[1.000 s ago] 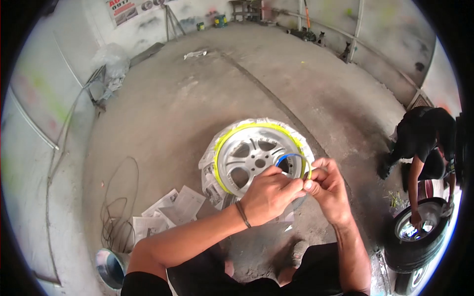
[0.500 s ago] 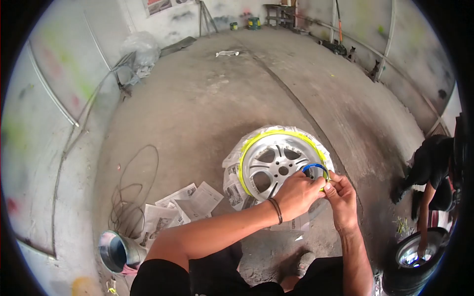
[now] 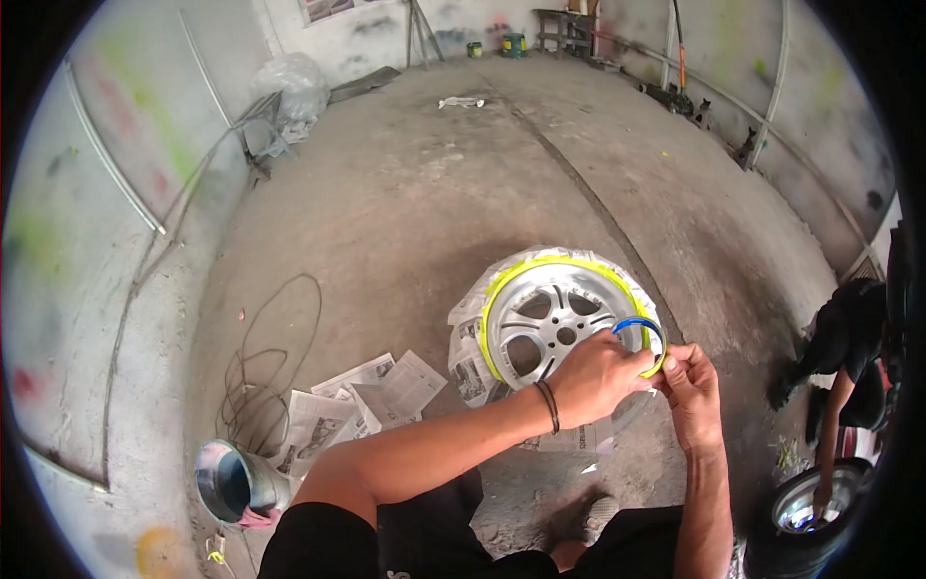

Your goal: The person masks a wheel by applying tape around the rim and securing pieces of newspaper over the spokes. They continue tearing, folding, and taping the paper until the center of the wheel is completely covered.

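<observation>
A roll of yellow tape with a blue core (image 3: pixel 637 323) is in my left hand (image 3: pixel 600 379), its fingers closed round the near side of the ring. My right hand (image 3: pixel 693 386) has its thumb and fingers pinched at the roll's right edge, by the tape; the exact grip is partly hidden. Beneath lies a silver wheel (image 3: pixel 552 322) with several spokes. Yellow tape (image 3: pixel 489 328) runs round its rim, and newspaper (image 3: pixel 468 369) sticks out beyond it. My left forearm covers the near part of the wheel.
Loose newspaper sheets (image 3: pixel 400 386) lie left of the wheel, near a coiled cable (image 3: pixel 253 386). A metal bucket (image 3: pixel 260 485) stands at lower left. At right, a person (image 3: pixel 849 338) reaches toward another wheel on a tire (image 3: pixel 796 511). Paint cans (image 3: pixel 513 44) stand at the back wall.
The view has shifted slightly, so the wheel and surroundings appear farther right. My hands are a little farther apart, and more of the tape roll's ring shows.
</observation>
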`<state>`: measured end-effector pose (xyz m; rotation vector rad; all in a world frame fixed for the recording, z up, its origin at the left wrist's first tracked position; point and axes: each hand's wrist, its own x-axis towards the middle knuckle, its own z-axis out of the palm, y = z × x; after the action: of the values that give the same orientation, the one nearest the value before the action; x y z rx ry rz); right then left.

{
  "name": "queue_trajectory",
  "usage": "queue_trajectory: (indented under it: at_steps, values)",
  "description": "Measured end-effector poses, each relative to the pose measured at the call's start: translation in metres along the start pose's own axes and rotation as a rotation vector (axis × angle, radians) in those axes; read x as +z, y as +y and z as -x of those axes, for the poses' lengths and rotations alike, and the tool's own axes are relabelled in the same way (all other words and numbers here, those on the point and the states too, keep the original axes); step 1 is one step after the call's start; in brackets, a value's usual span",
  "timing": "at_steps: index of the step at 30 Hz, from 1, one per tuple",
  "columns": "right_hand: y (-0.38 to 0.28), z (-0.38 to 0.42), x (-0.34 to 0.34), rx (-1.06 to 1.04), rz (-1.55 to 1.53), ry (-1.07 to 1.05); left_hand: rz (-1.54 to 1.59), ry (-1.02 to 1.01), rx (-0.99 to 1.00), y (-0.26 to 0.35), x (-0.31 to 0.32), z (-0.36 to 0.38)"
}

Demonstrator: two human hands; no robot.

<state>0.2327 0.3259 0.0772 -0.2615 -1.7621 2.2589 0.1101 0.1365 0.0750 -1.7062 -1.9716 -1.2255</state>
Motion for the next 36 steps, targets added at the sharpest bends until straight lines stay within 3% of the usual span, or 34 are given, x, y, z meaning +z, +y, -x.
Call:
queue_trajectory:
  at_steps: [7, 11, 14, 19, 32, 34, 36]
  values:
    - [0.006, 0.001, -0.012, -0.188, 0.419, -0.038, 0.082, -0.035, 0.024, 0.005, -0.007, -0.001]
    - [0.009, 0.006, -0.004, -0.164, 0.563, 0.016, 0.103, -0.116, 0.027, 0.000, -0.008, 0.001]
    - [0.001, 0.010, 0.001, -0.192, 0.617, -0.039, 0.093, -0.113, -0.048, -0.015, -0.016, 0.001]
    - [-0.012, 0.008, 0.001, -0.213, 0.412, 0.152, 0.059, -0.028, -0.126, -0.047, -0.033, 0.001]
    - [-0.015, 0.017, 0.002, -0.270, 0.614, 0.170, 0.108, -0.139, 0.107, -0.019, -0.021, -0.010]
    - [-0.019, 0.019, -0.003, -0.330, 0.758, 0.153, 0.091, -0.123, 0.166, -0.016, -0.017, -0.013]
    - [-0.019, 0.018, -0.012, -0.374, 0.801, 0.119, 0.038, -0.229, 0.190, -0.015, -0.018, -0.014]
